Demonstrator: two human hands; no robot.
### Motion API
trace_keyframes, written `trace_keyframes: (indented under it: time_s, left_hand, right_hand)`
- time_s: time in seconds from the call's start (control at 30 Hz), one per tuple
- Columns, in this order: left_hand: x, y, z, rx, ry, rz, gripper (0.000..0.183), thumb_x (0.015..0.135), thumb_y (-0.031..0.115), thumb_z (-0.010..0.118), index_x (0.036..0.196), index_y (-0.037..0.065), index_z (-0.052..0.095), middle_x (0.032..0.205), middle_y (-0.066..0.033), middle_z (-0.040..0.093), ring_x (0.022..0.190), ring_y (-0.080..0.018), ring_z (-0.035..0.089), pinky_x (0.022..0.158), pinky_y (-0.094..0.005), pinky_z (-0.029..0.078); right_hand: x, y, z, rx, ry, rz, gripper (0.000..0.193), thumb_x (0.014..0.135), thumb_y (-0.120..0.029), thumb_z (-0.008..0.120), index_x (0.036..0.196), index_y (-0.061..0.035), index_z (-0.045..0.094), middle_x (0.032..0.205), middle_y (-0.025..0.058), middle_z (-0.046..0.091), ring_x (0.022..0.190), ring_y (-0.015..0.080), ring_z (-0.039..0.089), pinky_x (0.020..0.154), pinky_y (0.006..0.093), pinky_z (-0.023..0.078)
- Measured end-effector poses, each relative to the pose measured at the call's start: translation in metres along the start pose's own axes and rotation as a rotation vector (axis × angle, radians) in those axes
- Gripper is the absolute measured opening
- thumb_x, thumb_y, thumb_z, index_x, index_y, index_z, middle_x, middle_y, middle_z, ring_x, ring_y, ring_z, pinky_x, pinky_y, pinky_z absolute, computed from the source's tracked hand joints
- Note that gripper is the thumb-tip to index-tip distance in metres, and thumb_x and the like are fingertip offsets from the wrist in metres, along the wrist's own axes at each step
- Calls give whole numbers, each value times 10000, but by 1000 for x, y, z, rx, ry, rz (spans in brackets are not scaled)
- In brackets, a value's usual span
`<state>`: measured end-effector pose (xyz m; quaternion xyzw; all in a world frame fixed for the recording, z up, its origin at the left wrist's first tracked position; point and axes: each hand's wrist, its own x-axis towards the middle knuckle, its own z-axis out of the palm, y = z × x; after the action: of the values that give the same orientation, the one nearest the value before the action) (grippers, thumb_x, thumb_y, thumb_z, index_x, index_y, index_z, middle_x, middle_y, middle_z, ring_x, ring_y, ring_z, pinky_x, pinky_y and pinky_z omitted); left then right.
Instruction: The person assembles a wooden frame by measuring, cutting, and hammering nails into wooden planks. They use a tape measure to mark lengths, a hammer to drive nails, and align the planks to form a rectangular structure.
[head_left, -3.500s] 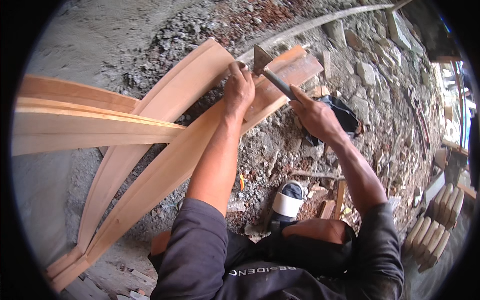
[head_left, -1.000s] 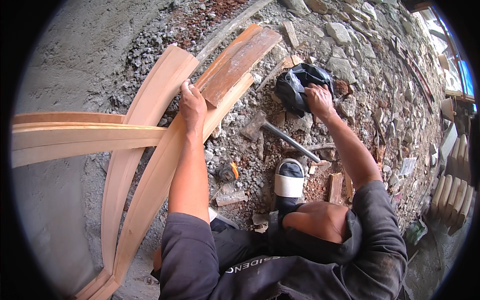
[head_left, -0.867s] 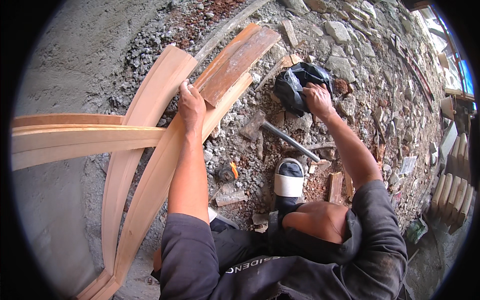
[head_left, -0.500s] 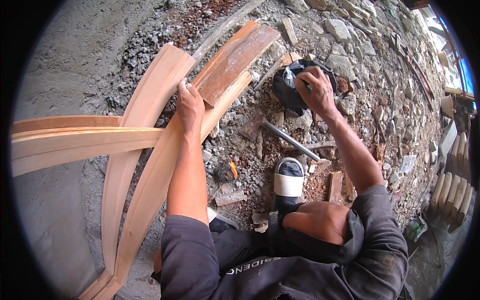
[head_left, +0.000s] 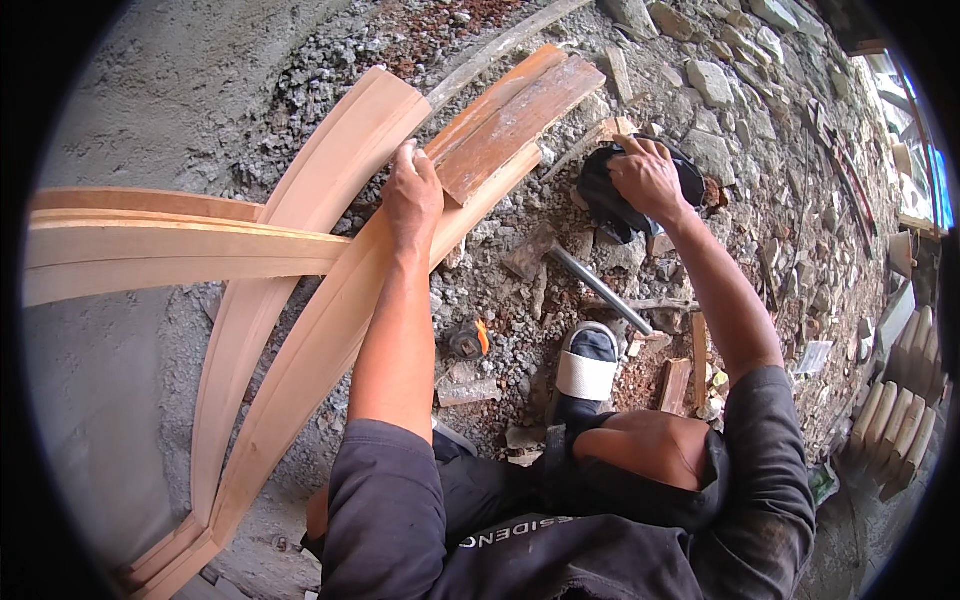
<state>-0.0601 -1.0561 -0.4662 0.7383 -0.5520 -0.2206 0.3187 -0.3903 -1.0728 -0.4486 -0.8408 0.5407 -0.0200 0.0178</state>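
My left hand [head_left: 413, 200] rests closed against a pale curved wooden frame [head_left: 300, 370], beside a weathered reddish-brown board [head_left: 525, 125] that lies over the frame's far end. Its fingers are pressed together, and anything pinched in them is too small to make out. To the right, my right hand [head_left: 648, 182] is at a black cloth bag [head_left: 610, 205], fingers curled in over its top. Its fingertips are hidden, so what they grip does not show. A hammer [head_left: 600, 288] with a metal handle lies on the ground between the hands and my foot.
More pale timber [head_left: 180, 245] crosses the frame from the left, near a grey wall [head_left: 110, 400]. A tape measure [head_left: 468, 340] lies on the gravel. Broken stones [head_left: 710, 82] and wood scraps [head_left: 675, 385] cover the ground. Several pale balusters [head_left: 890, 425] stand at the far right.
The whole view has shifted, so most things sit further right. My right hand has turned and settled lower over the bag, covering the clear plastic seen before. My left hand keeps its place by the frame.
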Motion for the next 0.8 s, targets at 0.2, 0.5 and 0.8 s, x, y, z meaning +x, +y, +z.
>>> trace_keyframes:
  time_s: [0.2, 0.5, 0.8]
  left_hand:
    - [4, -4, 2, 25, -11, -48, 422, 974, 321, 396, 1153, -8, 590, 1123, -237, 630, 1049, -373, 607, 916, -437, 470]
    - [7, 0, 1, 47, -62, -52, 424, 964, 368, 400, 1108, 38, 624, 1086, -195, 657, 1006, -375, 621, 898, -449, 470]
    - [10, -18, 10, 3, -109, -144, 479, 968, 413, 407, 1153, 5, 578, 1085, -260, 633, 1011, -417, 602, 856, -475, 470]
  right_hand:
    - [6, -2, -5, -48, -138, 60, 179, 778, -141, 555, 839, -142, 724, 1203, 87, 596, 1095, 268, 550, 968, 406, 374]
    - [19, 2, 0, -117, -218, 52, 189, 802, -152, 537, 893, -159, 702, 1253, 102, 577, 1087, 290, 560, 970, 441, 393]
    - [22, -2, 1, -163, -311, 201, 211, 832, -235, 532, 828, -114, 705, 1052, 107, 620, 1042, 269, 573, 899, 413, 422]
